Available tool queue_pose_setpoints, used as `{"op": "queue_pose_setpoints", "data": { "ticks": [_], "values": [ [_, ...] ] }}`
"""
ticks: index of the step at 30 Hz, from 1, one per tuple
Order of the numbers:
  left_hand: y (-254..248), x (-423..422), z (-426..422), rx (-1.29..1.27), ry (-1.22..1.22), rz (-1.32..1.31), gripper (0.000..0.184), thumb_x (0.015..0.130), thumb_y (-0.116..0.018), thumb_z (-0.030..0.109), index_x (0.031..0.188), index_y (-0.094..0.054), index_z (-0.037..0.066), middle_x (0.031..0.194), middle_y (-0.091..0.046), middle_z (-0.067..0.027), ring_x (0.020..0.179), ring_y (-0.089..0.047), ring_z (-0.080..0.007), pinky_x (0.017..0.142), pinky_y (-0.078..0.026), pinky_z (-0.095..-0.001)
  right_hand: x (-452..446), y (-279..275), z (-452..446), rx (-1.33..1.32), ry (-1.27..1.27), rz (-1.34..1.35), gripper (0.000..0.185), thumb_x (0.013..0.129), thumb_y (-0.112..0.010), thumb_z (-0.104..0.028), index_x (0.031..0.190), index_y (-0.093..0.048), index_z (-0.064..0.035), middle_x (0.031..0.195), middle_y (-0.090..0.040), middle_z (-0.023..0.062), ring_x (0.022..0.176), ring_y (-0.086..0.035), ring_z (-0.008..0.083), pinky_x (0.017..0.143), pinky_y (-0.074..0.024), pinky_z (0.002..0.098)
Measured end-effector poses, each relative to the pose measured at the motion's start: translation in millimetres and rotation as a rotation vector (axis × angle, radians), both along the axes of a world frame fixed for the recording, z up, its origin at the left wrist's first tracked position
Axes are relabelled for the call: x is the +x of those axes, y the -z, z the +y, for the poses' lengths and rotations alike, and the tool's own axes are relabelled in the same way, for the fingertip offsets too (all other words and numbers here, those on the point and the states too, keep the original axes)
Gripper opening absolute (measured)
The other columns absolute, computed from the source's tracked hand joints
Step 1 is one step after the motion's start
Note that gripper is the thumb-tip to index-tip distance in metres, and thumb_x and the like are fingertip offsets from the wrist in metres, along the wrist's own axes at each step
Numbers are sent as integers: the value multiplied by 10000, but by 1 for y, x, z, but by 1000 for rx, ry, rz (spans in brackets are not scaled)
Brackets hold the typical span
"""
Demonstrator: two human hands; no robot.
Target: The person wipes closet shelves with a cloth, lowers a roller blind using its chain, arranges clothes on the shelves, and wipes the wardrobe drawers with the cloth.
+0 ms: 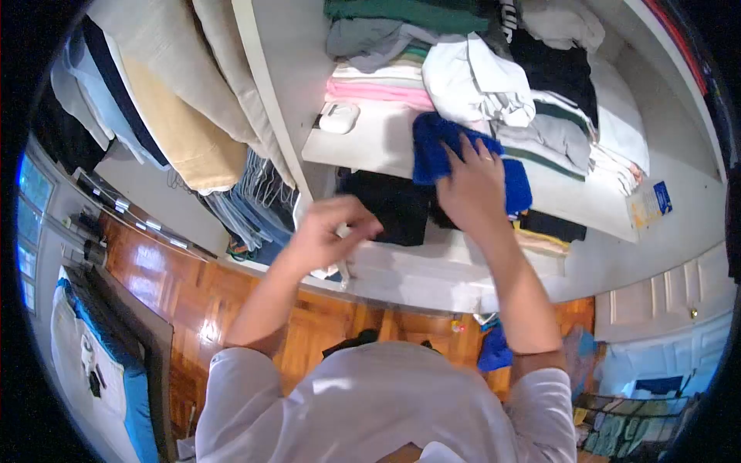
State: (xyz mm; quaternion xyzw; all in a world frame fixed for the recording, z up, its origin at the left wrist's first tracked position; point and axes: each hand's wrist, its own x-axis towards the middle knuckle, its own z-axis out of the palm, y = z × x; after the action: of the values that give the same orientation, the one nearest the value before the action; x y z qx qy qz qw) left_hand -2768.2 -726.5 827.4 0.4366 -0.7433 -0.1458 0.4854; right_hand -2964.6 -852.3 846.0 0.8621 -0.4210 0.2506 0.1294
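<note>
My right hand [472, 181] is on a folded blue cloth [432, 147] at the shelf's front edge, its fingers spread across the near face. The cloth sticks out on both sides of the hand, and my thumb's grip is hard to see. My left hand [330, 231] is slightly blurred, with fingers curled in toward the thumb and nothing visible in them. It hovers in front of folded black clothing [394, 208] on the lower shelf. Behind the blue cloth, a bunched white garment [475, 77] rests on the upper shelf [378, 143].
A white earbud case [340, 118] sits near the shelf's left end, beside a stack of folded clothes [378, 85]. Grey garments [548, 139] are piled right. Trousers [185, 100] and wire hangers [266, 181] hang left of the upright panel [266, 85]. A blue item [494, 349] lies on the wooden floor.
</note>
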Motion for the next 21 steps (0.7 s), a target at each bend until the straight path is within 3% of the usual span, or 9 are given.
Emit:
{"op": "queue_pose_setpoints", "data": {
  "ticks": [3, 6, 9, 11, 13, 14, 15, 17, 21],
  "values": [
    [5, 12, -1, -183, -245, 166, 44, 800, -583, -5, 811, -624, -12, 743, -623, -100, 671, -599, -189, 628, -465, -286, 38, 5, 22, -36, -140, -62, 439, 702, -598, -254, 1069, -602, -16, 1192, -522, 191, 1140, -457, 337, 959, -331, 474],
    [7, 16, -2, -209, -248, 234, 72, 831, -559, 18, 825, -620, -21, 751, -620, -106, 699, -594, -186, 654, -457, -270, 33, 72, 33, 65, -645, -706, 418, 602, -635, -273, 914, -621, 5, 1031, -593, 198, 994, -553, 357, 882, -413, 462],
    [29, 28, 0, -108, -233, 265, 104, 855, -541, 38, 830, -621, -24, 746, -622, -90, 696, -587, -162, 651, -454, -262, -12, 168, 51, 20, -579, -969, 326, 626, -599, -189, 893, -623, -2, 934, -626, 183, 895, -595, 352, 855, -444, 428],
    [59, 37, 0, 48, -238, 310, 135, 877, -524, 58, 831, -621, -25, 748, -626, -81, 703, -580, -139, 655, -453, -257, -56, 209, 84, 725, -81, -1512, 250, 707, -454, -85, 876, -604, 22, 873, -642, 129, 838, -603, 288, 837, -455, 390],
    [97, 46, 6, 254, -243, 344, 169, 898, -507, 81, 834, -621, -25, 753, -631, -72, 714, -572, -115, 664, -451, -250, -102, 250, 73, 557, -57, -1786, 390, 799, -445, -202, 1100, -572, 10, 958, -633, 113, 777, -589, 200, 738, -476, 328],
    [115, 49, 7, 351, -228, 339, 179, 906, -500, 95, 850, -619, -26, 762, -632, -66, 728, -568, -109, 679, -449, -247, -140, 261, 70, 751, 155, -1797, 404, 902, -382, -345, 1123, -538, -45, 898, -606, 133, 735, -581, 251, 672, -498, 368],
    [135, 52, 11, 451, -210, 330, 190, 914, -493, 109, 865, -617, -27, 770, -632, -60, 741, -565, -103, 694, -447, -243, -155, 287, 65, 517, 349, -2068, 419, 892, -379, -415, 1072, -556, -81, 869, -596, 94, 694, -563, 244, 662, -491, 368],
    [171, 52, 15, 627, -169, 379, 200, 923, -486, 125, 902, -611, -29, 794, -630, -49, 766, -562, -97, 725, -442, -238, -213, 379, 47, 797, 76, -2308, 318, 894, -390, -418, 891, -562, -152, 843, -598, 6, 675, -527, 158, 638, -464, 303],
    [207, 30, 20, 863, -56, 570, 223, 936, -477, 155, 988, -595, -27, 875, -615, -39, 811, -565, -105, 790, -441, -252, -67, 377, 7, 595, 394, -2445, 325, 920, -407, -448, 920, -520, -144, 870, -552, 25, 801, -490, 165, 812, -394, 310]
  ]
}}
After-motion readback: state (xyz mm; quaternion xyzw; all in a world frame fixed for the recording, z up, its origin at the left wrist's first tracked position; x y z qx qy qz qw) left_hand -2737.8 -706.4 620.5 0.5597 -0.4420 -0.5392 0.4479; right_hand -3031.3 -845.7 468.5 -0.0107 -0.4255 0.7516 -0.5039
